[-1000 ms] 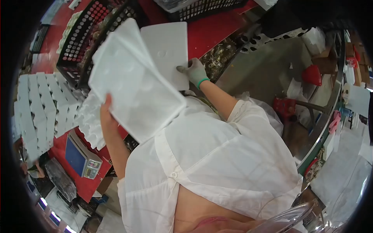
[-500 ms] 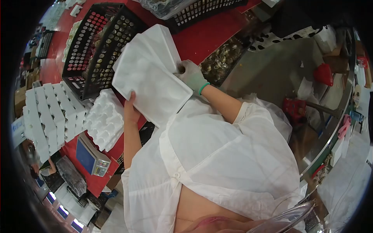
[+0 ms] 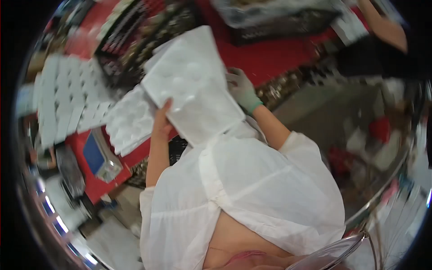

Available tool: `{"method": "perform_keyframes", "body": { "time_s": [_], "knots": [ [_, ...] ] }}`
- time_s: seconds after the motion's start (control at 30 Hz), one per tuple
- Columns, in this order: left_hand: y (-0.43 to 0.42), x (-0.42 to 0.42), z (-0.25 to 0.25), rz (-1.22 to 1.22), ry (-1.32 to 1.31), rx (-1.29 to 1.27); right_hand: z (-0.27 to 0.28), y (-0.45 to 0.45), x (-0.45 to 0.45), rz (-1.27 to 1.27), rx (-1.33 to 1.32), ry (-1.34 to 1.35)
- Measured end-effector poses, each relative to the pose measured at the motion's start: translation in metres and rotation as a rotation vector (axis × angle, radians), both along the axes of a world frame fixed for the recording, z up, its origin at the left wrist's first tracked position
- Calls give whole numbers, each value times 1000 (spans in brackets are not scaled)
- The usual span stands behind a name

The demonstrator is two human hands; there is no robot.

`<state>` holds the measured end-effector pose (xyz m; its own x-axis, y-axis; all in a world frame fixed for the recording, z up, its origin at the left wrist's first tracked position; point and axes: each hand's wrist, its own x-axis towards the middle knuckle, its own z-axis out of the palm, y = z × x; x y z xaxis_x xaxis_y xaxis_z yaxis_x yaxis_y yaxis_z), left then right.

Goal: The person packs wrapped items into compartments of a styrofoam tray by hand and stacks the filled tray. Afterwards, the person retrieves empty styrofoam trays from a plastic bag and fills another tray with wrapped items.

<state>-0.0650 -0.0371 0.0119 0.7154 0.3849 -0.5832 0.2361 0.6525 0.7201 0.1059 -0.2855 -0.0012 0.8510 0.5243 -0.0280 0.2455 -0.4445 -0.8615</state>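
White foam trays [image 3: 204,101] lie in a stack in front of my chest, tilted, with rounded bumps on the upper one. My bare left hand [image 3: 163,118] grips their left edge, thumb on top and the other fingers hidden below. At the right edge is my right hand [image 3: 244,92], in a pale glove with a green cuff; its fingers curl against the trays, somewhat blurred. Close to my left hand, more bumpy foam trays [image 3: 130,119] are piled on the red table [image 3: 101,191].
A blue-topped scale [image 3: 99,155] stands at the left, below tall stacked white trays [image 3: 67,96]. Black crates [image 3: 119,54] sit beyond the trays, and a plastic-lined crate [image 3: 279,24] at the back. Another person's arm [image 3: 382,22] shows at top right.
The view has shifted and blurred. The trays in my hands now show a bumpy surface where smooth faces were seen. Another person's arm has come into view at top right.
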Motion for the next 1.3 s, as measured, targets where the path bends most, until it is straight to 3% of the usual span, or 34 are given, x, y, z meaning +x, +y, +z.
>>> {"method": "perform_keyframes", "body": {
  "time_s": [0.03,0.07,0.1,0.13,0.17,0.2,0.3,0.43,0.5,0.57,0.67,0.77,0.83,1.13,1.3],
  "knots": [
    [9,-2,-16,-34,8,-68,-39,2,0,-136,174,97],
    [5,-3,-15,-36,7,-93,-38,-10,4,2,64,-38],
    [6,-1,-13,-31,16,-114,-79,-10,13,37,107,-4],
    [5,-2,4,-136,-44,-44,-152,-19,32,174,60,-192],
    [-7,3,38,-107,-103,-21,-218,-31,63,483,-271,-476],
    [-15,6,64,-47,-211,94,-188,42,62,613,-196,-528],
    [-20,-7,128,-11,-377,434,-132,10,25,528,101,-246],
    [-15,-56,152,285,-326,584,-42,1,37,216,285,217],
    [-25,-85,163,397,-320,566,32,19,10,310,398,301],
    [-37,-98,148,515,-251,648,93,48,-23,745,664,324],
    [-66,-104,116,806,-334,570,106,76,-43,833,527,329],
    [-94,-125,102,897,-360,485,94,93,-31,1011,337,234],
    [-107,-139,95,936,-362,411,85,100,-21,1009,147,350],
    [-98,-197,90,1022,-713,118,88,122,-82,976,0,496],
    [-78,-240,57,1137,-678,255,94,107,-146,947,1,614]
  ]
}}
